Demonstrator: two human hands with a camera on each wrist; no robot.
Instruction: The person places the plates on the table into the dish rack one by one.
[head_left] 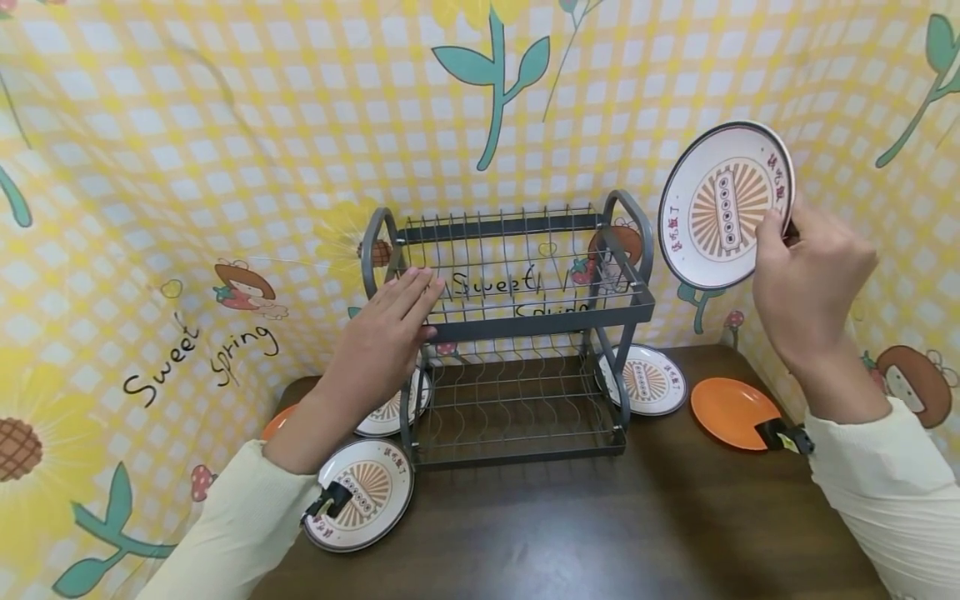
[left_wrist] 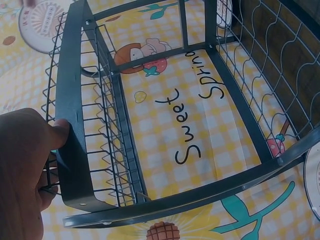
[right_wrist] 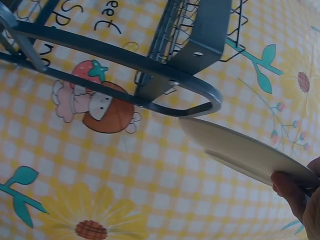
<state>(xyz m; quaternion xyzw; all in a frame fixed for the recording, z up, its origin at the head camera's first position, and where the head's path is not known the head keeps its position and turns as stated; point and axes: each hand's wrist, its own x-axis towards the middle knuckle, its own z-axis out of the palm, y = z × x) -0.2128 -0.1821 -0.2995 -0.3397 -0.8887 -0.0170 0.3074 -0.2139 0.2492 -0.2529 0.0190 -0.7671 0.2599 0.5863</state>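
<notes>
Head view shows the right hand [head_left: 813, 283] pinching a patterned plate [head_left: 712, 204] by its rim, raised above the back right corner of the table [head_left: 525, 533]. The left hand [head_left: 382, 342] grips the upper front left corner of the dish rack [head_left: 540, 322], its partly hidden fingers apparently curled underneath.

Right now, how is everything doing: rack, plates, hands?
Rack: upright on the table
Held plate: raised, tilted
Left hand: gripping the rack's upper tier
Right hand: holding that plate's edge
Left front white plate: face up
Left rear white plate: face up, partly hidden
Right white plate: face up, partly hidden
Right orange plate: lying flat
Left orange plate: mostly hidden
</notes>
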